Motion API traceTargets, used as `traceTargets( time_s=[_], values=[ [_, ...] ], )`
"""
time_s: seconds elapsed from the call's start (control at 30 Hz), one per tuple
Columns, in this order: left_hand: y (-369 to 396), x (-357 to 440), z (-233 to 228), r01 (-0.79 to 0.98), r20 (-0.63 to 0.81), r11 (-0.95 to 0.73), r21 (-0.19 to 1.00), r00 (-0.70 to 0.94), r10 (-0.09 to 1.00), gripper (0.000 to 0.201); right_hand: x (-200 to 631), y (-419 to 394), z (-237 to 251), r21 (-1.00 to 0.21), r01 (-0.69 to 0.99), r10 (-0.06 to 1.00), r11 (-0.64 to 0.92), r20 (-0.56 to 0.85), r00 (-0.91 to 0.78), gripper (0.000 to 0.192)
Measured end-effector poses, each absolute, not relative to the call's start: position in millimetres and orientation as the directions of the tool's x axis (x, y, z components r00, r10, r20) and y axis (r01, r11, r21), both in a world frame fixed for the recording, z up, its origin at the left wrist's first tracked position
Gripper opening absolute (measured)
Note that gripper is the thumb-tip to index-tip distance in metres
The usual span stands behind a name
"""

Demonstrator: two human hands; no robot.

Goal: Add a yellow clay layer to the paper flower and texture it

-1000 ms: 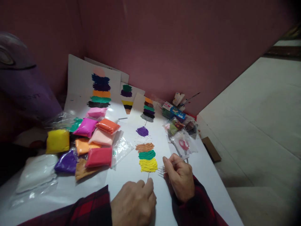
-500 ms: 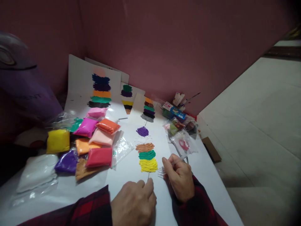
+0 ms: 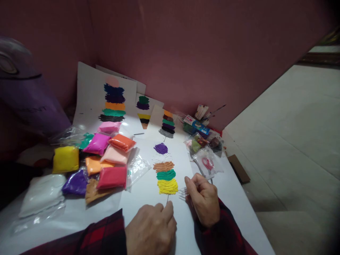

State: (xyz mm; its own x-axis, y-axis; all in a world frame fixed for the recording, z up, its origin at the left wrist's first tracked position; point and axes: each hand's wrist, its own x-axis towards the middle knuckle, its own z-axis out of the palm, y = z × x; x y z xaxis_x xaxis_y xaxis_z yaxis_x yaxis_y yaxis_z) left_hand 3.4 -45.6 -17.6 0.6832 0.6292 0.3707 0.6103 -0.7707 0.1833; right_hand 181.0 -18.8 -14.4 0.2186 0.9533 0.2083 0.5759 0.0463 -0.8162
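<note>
My right hand (image 3: 203, 200) is closed round a fork (image 3: 183, 193), clear like plastic, its tines pointing left just beside the yellow clay band (image 3: 167, 186). That band is the lowest in a column on a white sheet (image 3: 143, 200). Above it come a green band (image 3: 166, 174), a brown band (image 3: 164, 166), a faint white band (image 3: 162, 157) and a purple patch (image 3: 160, 148); ridges mark their surfaces. Below the yellow, my left hand (image 3: 151, 228) rests on the sheet with fingers curled, near a thin dark line (image 3: 168, 199). Whatever its fingertips hold is hidden.
Several bagged clay packs, including a red pack (image 3: 112, 177) and a white pack (image 3: 41, 194), lie at left. Banded sheets (image 3: 87, 92) lean on the wall. At right are a metal fork (image 3: 197, 161), a bag with a pink item (image 3: 208, 163) and a box (image 3: 196, 124).
My right hand and the fork have shifted very slightly to the right, away from the yellow band. My left hand stays in place.
</note>
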Motion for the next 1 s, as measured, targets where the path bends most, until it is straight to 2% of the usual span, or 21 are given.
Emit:
traceTargets(
  time_s=[0.17,0.33,0.5,0.73,0.83,1.0],
  values=[
    [-48.2,2.8,-18.6,0.609,0.373,-0.778,0.158,0.692,0.618,0.008,182.3,-19.6,-15.3,-0.855,0.517,0.915,0.040,0.239,0.325,0.038],
    [-47.2,1.5,-17.4,0.608,0.355,-0.775,0.172,0.696,0.624,0.008,181.8,-18.8,-15.4,-0.853,0.515,0.885,0.082,0.300,0.356,0.038],
    [-46.5,0.6,-19.8,0.594,0.379,-0.792,0.142,0.707,0.597,0.009,180.1,-17.4,-16.1,-0.857,0.510,0.892,0.067,0.281,0.353,0.039],
    [-45.4,0.5,-21.2,0.584,0.367,-0.796,0.161,0.713,0.597,0.008,180.5,-14.5,-17.0,-0.872,0.485,0.893,0.056,0.261,0.366,0.038],
    [-45.8,0.2,-19.7,0.582,0.360,-0.796,0.164,0.716,0.598,0.010,182.4,-13.5,-16.5,-0.848,0.528,0.894,0.044,0.269,0.358,0.040],
    [-44.4,-0.8,-21.2,0.566,0.396,-0.809,0.159,0.713,0.578,0.011,188.7,-11.1,-17.8,-0.721,0.690,0.910,0.068,0.329,0.254,0.044]
  ],
)
